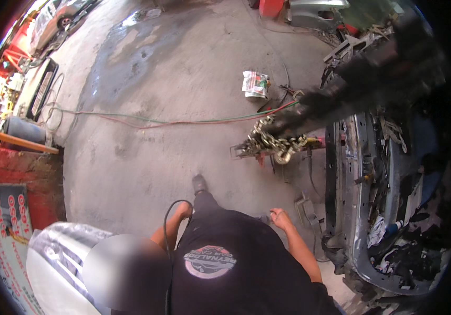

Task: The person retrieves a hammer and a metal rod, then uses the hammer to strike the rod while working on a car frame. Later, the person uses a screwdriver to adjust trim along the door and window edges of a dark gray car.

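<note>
My left hand point(184, 210) hangs beside my left thigh, its fingers mostly hidden. A black cable point(168, 223) arches past it and runs down along my dark shirt point(246, 268); whether the hand touches the cable I cannot tell. On the other side, my right hand point(280, 217) hangs low with its fingers curled together. Anything inside that hand is hidden. One dark shoe point(199, 184) shows ahead of me on the concrete floor. Ahead and to the right, a metal chain point(275, 142) is draped over a dark beam point(351, 89), away from both hands.
A stripped car body point(364, 210) fills the right side. Green and red hoses point(183, 122) cross the floor. A white printed bag point(255, 84) stands beyond them. Left are a red low wall point(36, 184), a grey cylinder point(24, 129) and a printed sign point(4, 226). Wet patches point(115, 68) mark the far floor.
</note>
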`<act>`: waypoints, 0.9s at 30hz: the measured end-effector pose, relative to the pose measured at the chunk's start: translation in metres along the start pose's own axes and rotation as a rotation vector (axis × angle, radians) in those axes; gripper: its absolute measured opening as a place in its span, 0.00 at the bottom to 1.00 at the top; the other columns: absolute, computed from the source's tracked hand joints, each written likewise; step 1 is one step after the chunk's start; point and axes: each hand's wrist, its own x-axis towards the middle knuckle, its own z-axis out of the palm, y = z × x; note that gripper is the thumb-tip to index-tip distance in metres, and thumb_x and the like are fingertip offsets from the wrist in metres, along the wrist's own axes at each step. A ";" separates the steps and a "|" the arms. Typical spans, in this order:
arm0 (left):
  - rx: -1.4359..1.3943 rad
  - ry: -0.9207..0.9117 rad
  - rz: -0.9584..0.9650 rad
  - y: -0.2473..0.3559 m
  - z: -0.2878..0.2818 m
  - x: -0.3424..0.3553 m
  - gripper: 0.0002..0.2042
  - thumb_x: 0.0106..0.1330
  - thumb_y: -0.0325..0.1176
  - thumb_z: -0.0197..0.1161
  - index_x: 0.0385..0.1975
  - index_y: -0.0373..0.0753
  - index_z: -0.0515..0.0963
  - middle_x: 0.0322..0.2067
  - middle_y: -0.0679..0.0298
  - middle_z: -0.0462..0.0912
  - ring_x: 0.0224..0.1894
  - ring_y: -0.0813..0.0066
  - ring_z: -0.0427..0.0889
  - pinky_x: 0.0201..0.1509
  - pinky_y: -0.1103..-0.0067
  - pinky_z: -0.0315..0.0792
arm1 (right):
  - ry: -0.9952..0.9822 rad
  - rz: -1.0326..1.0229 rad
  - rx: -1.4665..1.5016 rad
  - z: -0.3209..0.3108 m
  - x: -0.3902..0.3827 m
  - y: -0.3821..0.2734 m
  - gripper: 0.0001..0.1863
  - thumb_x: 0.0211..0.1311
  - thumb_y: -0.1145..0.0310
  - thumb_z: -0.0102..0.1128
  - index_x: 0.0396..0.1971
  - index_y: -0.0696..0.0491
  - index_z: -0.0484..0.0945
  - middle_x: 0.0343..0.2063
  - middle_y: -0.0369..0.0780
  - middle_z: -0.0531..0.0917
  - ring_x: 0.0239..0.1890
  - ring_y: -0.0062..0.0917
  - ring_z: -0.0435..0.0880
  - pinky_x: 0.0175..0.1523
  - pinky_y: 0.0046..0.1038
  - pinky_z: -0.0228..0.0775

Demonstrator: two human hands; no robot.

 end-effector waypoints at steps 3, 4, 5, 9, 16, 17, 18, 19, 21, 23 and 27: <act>-0.417 0.163 -0.083 -0.077 -0.057 0.014 0.13 0.62 0.33 0.60 0.40 0.32 0.84 0.29 0.48 0.86 0.27 0.57 0.86 0.30 0.64 0.79 | -0.061 0.114 0.183 0.036 0.065 -0.029 0.19 0.63 0.71 0.53 0.50 0.64 0.81 0.32 0.50 0.87 0.33 0.36 0.88 0.43 0.37 0.79; -0.671 0.099 -0.159 -0.090 -0.093 0.016 0.14 0.63 0.35 0.61 0.43 0.34 0.84 0.29 0.51 0.86 0.25 0.62 0.85 0.29 0.66 0.79 | -0.076 0.127 0.187 0.049 0.091 -0.037 0.18 0.63 0.72 0.52 0.49 0.65 0.81 0.32 0.51 0.87 0.31 0.33 0.88 0.41 0.36 0.79; -0.793 0.129 -0.178 -0.098 -0.129 0.015 0.15 0.63 0.36 0.62 0.46 0.34 0.83 0.29 0.54 0.86 0.25 0.67 0.83 0.27 0.69 0.79 | -0.026 0.050 0.079 0.064 0.118 -0.047 0.18 0.62 0.72 0.53 0.49 0.64 0.82 0.33 0.52 0.87 0.33 0.36 0.88 0.43 0.37 0.79; -0.943 0.242 -0.228 -0.126 -0.229 0.006 0.16 0.65 0.36 0.61 0.50 0.36 0.82 0.29 0.60 0.84 0.23 0.74 0.79 0.23 0.74 0.76 | 0.132 -0.302 -0.030 0.081 0.206 -0.155 0.18 0.64 0.67 0.53 0.47 0.60 0.83 0.40 0.55 0.86 0.45 0.49 0.85 0.53 0.42 0.76; -0.939 0.021 -0.190 -0.150 -0.286 0.078 0.16 0.68 0.37 0.63 0.51 0.36 0.82 0.28 0.62 0.83 0.24 0.74 0.79 0.23 0.74 0.76 | 0.144 -0.263 0.045 0.000 0.287 -0.330 0.18 0.65 0.65 0.54 0.49 0.56 0.82 0.46 0.52 0.85 0.51 0.48 0.82 0.58 0.43 0.72; -0.925 0.014 -0.183 -0.143 -0.291 0.089 0.16 0.69 0.37 0.63 0.52 0.36 0.81 0.27 0.63 0.82 0.23 0.75 0.79 0.23 0.74 0.76 | 0.170 -0.254 0.064 0.000 0.306 -0.328 0.18 0.64 0.65 0.54 0.49 0.56 0.82 0.46 0.52 0.85 0.51 0.48 0.82 0.58 0.43 0.72; -0.910 -0.010 -0.152 -0.133 -0.295 0.098 0.16 0.70 0.36 0.62 0.53 0.36 0.81 0.28 0.63 0.83 0.23 0.74 0.78 0.23 0.74 0.76 | 0.168 -0.193 0.088 -0.001 0.321 -0.325 0.18 0.63 0.66 0.54 0.48 0.56 0.83 0.46 0.51 0.85 0.52 0.46 0.83 0.58 0.43 0.72; -0.891 -0.046 -0.094 -0.120 -0.305 0.107 0.15 0.70 0.36 0.61 0.52 0.36 0.81 0.29 0.62 0.83 0.25 0.75 0.79 0.24 0.74 0.76 | 0.171 -0.132 0.114 0.001 0.343 -0.310 0.18 0.62 0.66 0.54 0.48 0.56 0.83 0.46 0.51 0.85 0.52 0.45 0.83 0.59 0.42 0.72; -0.686 -0.049 0.163 -0.096 -0.334 0.123 0.17 0.69 0.35 0.62 0.52 0.32 0.81 0.37 0.53 0.87 0.36 0.69 0.85 0.42 0.72 0.79 | 0.166 0.008 0.131 -0.009 0.380 -0.293 0.18 0.60 0.67 0.54 0.47 0.56 0.84 0.47 0.51 0.85 0.52 0.44 0.83 0.60 0.41 0.73; -0.708 -0.011 0.100 -0.063 -0.379 0.123 0.17 0.69 0.35 0.61 0.52 0.31 0.81 0.40 0.52 0.87 0.39 0.67 0.85 0.47 0.72 0.79 | 0.140 0.170 0.113 -0.019 0.412 -0.284 0.18 0.58 0.68 0.54 0.46 0.56 0.85 0.47 0.50 0.85 0.52 0.42 0.84 0.60 0.39 0.73; -0.815 0.023 0.085 -0.086 -0.477 0.191 0.16 0.70 0.34 0.60 0.52 0.31 0.81 0.39 0.55 0.87 0.35 0.72 0.84 0.37 0.74 0.79 | 0.068 0.213 0.092 -0.096 0.465 -0.305 0.19 0.59 0.66 0.54 0.47 0.53 0.85 0.46 0.50 0.85 0.51 0.44 0.84 0.60 0.41 0.74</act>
